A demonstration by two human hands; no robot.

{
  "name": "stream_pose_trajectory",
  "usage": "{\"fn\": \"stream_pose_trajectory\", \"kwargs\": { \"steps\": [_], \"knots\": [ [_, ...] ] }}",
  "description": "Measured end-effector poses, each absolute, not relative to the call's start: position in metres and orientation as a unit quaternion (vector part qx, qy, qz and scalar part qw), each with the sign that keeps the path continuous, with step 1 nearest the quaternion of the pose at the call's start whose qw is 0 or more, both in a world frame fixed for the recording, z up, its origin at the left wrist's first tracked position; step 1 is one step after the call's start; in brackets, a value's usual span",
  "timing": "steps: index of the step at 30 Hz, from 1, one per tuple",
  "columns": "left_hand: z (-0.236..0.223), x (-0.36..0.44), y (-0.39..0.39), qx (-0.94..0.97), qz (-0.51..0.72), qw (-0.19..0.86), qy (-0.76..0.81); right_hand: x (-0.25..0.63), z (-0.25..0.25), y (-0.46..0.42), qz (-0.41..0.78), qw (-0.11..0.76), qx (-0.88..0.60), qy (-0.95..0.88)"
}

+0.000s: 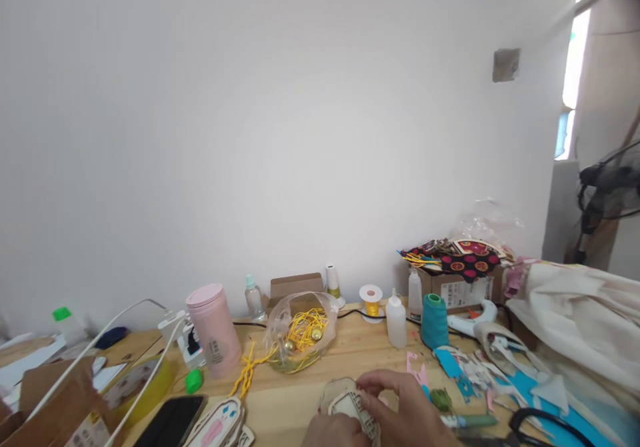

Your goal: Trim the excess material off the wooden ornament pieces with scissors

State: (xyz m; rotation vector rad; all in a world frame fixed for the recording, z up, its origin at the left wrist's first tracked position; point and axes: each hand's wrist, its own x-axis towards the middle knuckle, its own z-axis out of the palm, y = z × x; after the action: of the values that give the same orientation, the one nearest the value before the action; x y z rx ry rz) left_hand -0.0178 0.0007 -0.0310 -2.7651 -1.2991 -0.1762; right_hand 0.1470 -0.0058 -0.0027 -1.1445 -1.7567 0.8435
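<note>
In the head view, the left hand and right hand meet at the near edge of the pale wooden desk. The right hand's thumb and index finger pinch a flat, cream-coloured piece with a dark-outlined cutout pattern. The left hand's fingers are curled against its lower side; whether they grip it cannot be told. To the left lie pale rounded flat pieces with pink and blue shapes, beside a black smartphone. Beyond the hands sits a clear plastic bag of yellow cord, and farther right stand a translucent squeeze bottle with a pointed nozzle and a teal thread cone.
</note>
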Motion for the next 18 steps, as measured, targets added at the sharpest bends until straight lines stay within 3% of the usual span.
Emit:
{"fn": "stream_pose_trajectory", "kwargs": {
  "steps": [3, 5, 7, 9, 14, 18],
  "knots": [
    [-0.016, -0.017, -0.005, -0.926, -0.141, 0.04, -0.348, 0.14, -0.004, -0.004, 0.397, 0.473, -0.435, -0.655],
    [-0.001, -0.015, -0.011, -0.906, -0.321, 0.027, -0.273, 0.137, -0.005, -0.001, 0.433, 0.5, -0.421, -0.621],
    [0.012, -0.015, -0.019, -0.831, -0.459, -0.005, -0.314, 0.135, -0.006, 0.0, 0.448, 0.509, -0.409, -0.61],
    [0.019, -0.019, -0.025, -0.775, -0.512, -0.045, -0.367, 0.133, -0.006, 0.001, 0.439, 0.499, -0.415, -0.621],
    [0.015, -0.027, -0.023, -0.708, -0.494, -0.134, -0.486, 0.135, -0.009, 0.005, 0.397, 0.456, -0.468, -0.644],
    [-0.001, -0.022, -0.016, -0.717, -0.37, -0.208, -0.553, 0.14, -0.01, 0.006, 0.323, 0.411, -0.511, -0.683]
  ]
}}
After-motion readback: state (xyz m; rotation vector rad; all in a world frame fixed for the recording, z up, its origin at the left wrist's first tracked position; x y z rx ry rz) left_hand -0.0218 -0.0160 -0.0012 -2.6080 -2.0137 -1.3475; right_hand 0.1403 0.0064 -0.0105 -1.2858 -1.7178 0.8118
